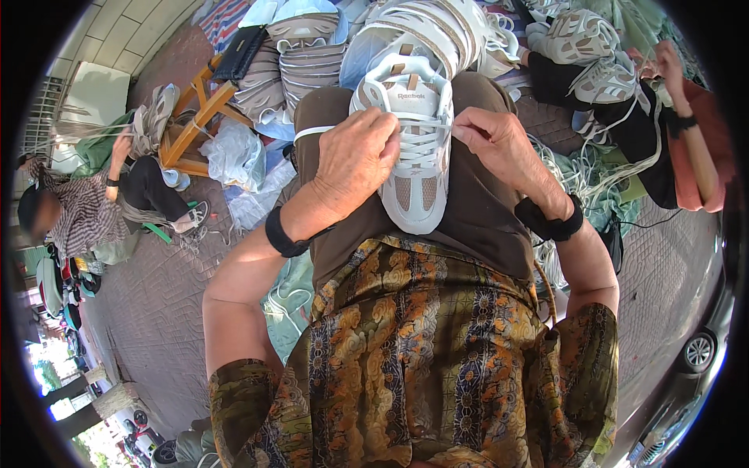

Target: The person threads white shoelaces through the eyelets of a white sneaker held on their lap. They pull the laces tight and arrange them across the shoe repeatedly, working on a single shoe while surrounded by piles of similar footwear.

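Note:
A white and beige sneaker (415, 204) rests on my lap between my knees, its toe toward me and its tongue standing up at the far end. White shoelace (419, 160) crosses the tongue in several rows. My left hand (355, 160) is closed in a pinch at the left eyelet edge, with a loose lace end trailing leftward past it over my knee. At the right eyelet edge, my right hand (495, 139) pinches the lace near the upper rows. The fingertips partly hide the lace in both hands.
Stacked beige and white shoe uppers (312, 66) lie beyond my knees, beside a wooden stool (199, 117). Bundles of white laces (573, 183) hang at my right. Co-workers sit on both sides, each handling sneakers (605, 82). A dark car (694, 366) stands at the lower right.

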A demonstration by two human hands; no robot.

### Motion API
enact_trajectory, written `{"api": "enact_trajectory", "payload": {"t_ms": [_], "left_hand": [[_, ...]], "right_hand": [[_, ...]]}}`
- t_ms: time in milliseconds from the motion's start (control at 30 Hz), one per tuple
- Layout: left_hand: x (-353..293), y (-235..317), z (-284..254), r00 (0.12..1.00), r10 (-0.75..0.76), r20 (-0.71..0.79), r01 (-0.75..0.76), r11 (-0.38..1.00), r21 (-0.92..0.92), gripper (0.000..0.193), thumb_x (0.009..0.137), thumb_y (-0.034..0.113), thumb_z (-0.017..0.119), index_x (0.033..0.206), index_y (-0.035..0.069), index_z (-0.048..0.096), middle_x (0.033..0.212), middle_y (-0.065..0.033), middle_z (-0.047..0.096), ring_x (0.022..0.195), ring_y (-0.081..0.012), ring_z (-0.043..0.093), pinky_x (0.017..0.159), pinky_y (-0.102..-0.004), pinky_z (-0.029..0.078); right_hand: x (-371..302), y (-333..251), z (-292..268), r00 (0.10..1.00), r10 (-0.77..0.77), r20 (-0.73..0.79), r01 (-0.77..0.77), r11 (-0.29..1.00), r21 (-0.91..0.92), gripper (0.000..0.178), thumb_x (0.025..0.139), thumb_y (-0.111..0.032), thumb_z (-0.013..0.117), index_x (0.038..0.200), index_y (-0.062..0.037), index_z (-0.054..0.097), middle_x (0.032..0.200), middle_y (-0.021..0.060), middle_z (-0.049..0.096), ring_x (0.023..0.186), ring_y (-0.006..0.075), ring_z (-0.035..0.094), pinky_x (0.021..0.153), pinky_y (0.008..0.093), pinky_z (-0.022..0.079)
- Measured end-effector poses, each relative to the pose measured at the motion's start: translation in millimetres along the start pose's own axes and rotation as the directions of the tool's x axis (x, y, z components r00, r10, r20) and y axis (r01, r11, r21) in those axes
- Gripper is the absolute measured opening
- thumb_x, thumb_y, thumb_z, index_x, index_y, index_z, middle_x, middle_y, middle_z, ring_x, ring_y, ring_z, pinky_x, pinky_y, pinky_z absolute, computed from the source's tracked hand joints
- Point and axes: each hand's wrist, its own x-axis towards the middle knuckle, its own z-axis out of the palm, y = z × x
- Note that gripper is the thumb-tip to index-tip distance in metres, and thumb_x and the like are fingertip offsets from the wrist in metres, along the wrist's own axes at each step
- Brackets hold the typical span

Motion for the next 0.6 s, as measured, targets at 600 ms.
{"api": "enact_trajectory", "payload": {"t_ms": [600], "left_hand": [[17,3,-18,0.921,-0.213,0.326,0.256,0.962,-0.095,0.016,0.084,0.014,0.064,0.082,0.000,0.056,0.069,-0.0041,0.059,0.066,-0.0110,0.057,0.062,-0.0290,0.046]], "right_hand": [[10,22,-23,1.000,0.000,0.001,0.000,0.997,0.073,0.017,0.095,-0.014,0.056,0.085,-0.0015,0.060,0.064,-0.0051,0.046,0.058,0.0032,0.039,0.051,0.0223,0.033]]}}
